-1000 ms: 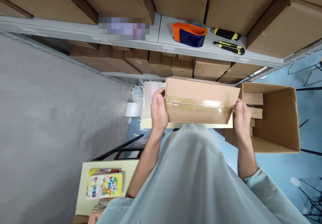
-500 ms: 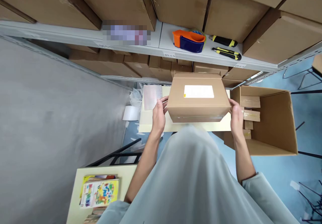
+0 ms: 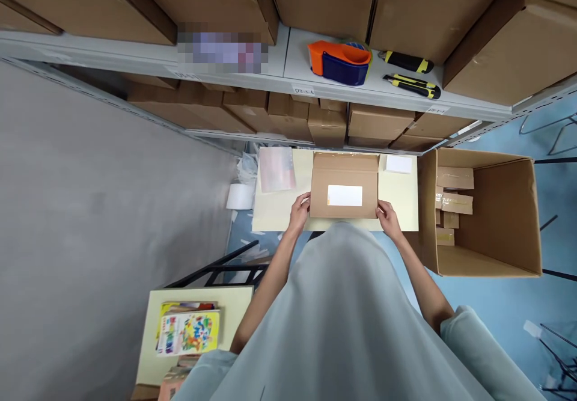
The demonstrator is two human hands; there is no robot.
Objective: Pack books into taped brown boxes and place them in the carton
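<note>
A brown cardboard box (image 3: 322, 175) with a white label (image 3: 345, 196) on its top is over the pale table, close to its front edge. My left hand (image 3: 299, 213) grips the box's left side near the front corner, fingertips against the cardboard. On the opposite side, my right hand (image 3: 388, 218) holds the front right corner with bent fingers. A pinkish sheet (image 3: 276, 169) lies to the left of the box, and a white stack that looks like paper (image 3: 398, 164) lies to its right.
A large open carton (image 3: 502, 208) with several small boxes inside stands right of the table (image 3: 274, 211). Above runs a shelf with cartons, an orange-and-blue tape dispenser (image 3: 340, 64) and two utility knives (image 3: 412, 85). Books (image 3: 192, 332) lie on a lower-left table. A grey wall is at left.
Both hands have lowered the cardboard box from nearer the camera down to the table area. The white stack at right has come into sight.
</note>
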